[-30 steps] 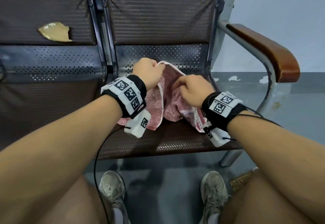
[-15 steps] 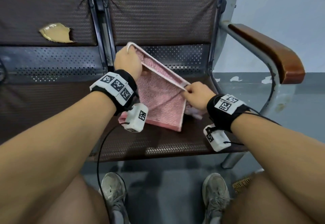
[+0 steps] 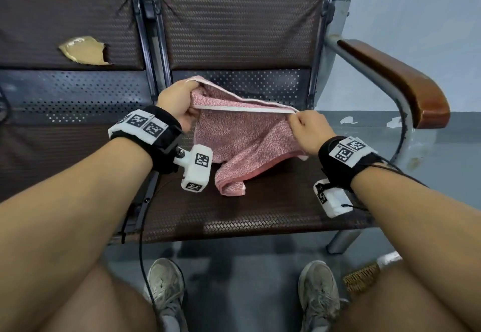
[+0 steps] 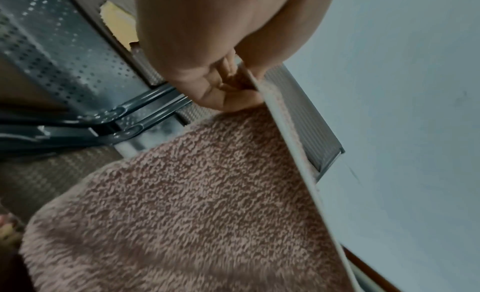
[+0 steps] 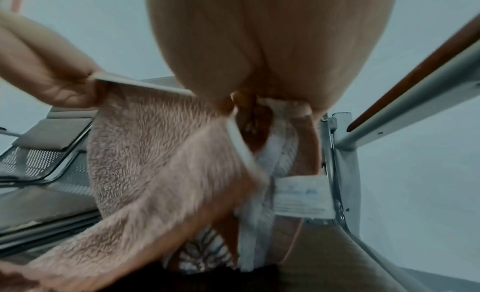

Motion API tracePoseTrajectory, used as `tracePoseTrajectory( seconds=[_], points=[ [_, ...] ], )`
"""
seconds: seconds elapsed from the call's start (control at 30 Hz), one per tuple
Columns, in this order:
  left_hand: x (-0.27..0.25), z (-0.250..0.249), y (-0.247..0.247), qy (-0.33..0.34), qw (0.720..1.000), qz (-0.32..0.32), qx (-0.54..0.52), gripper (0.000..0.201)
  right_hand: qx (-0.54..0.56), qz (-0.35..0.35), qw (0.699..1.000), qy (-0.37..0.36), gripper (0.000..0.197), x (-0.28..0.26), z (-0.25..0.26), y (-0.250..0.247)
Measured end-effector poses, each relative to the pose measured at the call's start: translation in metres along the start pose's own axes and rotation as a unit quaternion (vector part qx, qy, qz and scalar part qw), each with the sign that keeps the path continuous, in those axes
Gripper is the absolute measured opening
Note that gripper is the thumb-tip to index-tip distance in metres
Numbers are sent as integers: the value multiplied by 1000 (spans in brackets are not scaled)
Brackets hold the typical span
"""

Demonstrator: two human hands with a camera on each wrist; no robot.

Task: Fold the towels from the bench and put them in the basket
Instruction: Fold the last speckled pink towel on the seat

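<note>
A pink towel (image 3: 242, 139) with a white border hangs over the right seat of the bench (image 3: 260, 211), stretched by its top edge. My left hand (image 3: 179, 99) grips the towel's left top corner. My right hand (image 3: 303, 128) pinches the right top corner. The towel's lower end touches the seat. In the left wrist view the left hand (image 4: 233, 79) holds the towel (image 4: 194, 204) at its white hem. In the right wrist view the right hand (image 5: 249, 103) pinches the towel (image 5: 155, 153), and a white care label (image 5: 301, 196) hangs below it.
A wooden armrest (image 3: 398, 79) on a metal frame bounds the seat on the right. A woven basket edge (image 3: 361, 277) shows on the floor by my right knee. The left backrest has a torn patch (image 3: 83, 50). My feet stand below the seat.
The bunched towel has been opened out and lifted. My hands moved apart along its top edge; the left dropped a little and the right rose, levelling the edge.
</note>
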State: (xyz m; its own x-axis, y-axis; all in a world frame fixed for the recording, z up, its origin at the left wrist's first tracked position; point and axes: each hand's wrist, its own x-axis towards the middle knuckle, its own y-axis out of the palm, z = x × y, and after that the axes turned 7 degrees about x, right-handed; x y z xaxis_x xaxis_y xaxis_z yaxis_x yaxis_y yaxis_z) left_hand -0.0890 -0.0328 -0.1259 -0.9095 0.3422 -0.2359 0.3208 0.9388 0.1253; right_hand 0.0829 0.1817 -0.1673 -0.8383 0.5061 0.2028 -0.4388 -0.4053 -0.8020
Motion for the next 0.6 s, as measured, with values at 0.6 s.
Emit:
tracePoseTrajectory(
  seconds=[0.6],
  points=[
    [-14,-1,-22,291,905,-58,306,19,66,-15,995,-73,38,-9,5,-66]
  ],
)
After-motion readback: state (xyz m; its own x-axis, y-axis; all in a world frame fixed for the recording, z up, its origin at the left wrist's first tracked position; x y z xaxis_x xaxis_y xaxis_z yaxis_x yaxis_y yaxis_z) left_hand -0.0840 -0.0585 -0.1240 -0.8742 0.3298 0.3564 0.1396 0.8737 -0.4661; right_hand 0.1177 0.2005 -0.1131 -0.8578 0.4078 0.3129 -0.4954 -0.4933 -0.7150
